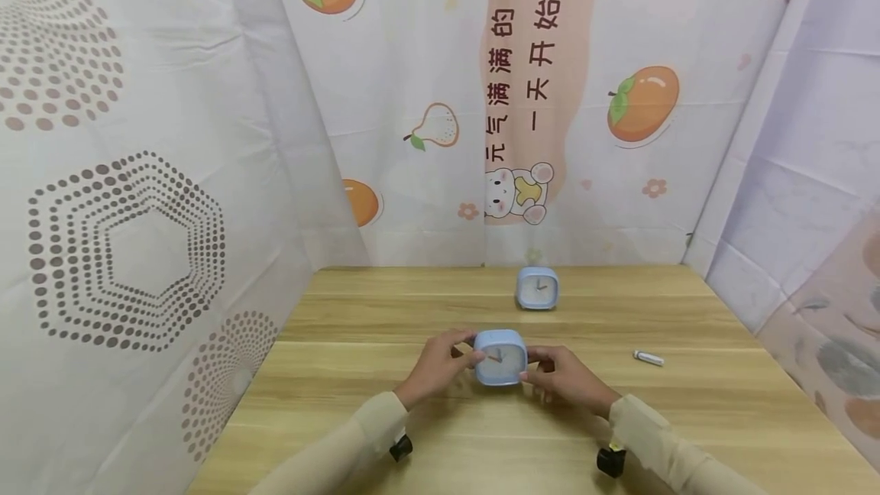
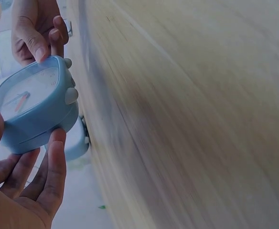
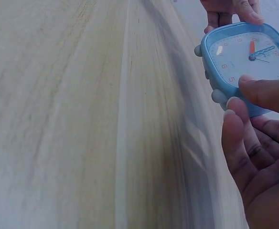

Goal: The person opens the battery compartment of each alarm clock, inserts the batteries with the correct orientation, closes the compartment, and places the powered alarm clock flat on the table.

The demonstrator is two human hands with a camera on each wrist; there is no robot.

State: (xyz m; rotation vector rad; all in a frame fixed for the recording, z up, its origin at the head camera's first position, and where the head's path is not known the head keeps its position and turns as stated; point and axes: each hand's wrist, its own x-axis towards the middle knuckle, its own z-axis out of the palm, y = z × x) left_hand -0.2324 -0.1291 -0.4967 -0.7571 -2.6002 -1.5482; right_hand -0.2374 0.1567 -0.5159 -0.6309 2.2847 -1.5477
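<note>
A light blue alarm clock (image 1: 500,357) with rounded corners is held between both hands above the wooden table, its dial facing the person. My left hand (image 1: 443,361) grips its left side, thumb on the front rim and fingers behind. On the opposite side, my right hand (image 1: 567,380) pinches the lower right corner with the thumb over the front. Small round feet (image 2: 71,96) stick out from the clock's underside in the left wrist view. Orange and blue hands show on the dial (image 3: 249,59) in the right wrist view.
A second light blue clock (image 1: 538,288) stands upright near the table's back edge. To the right lies a small white cylinder (image 1: 648,358) resembling a battery. Printed curtains (image 1: 412,44) enclose the wooden table (image 1: 371,312) at the back and both sides.
</note>
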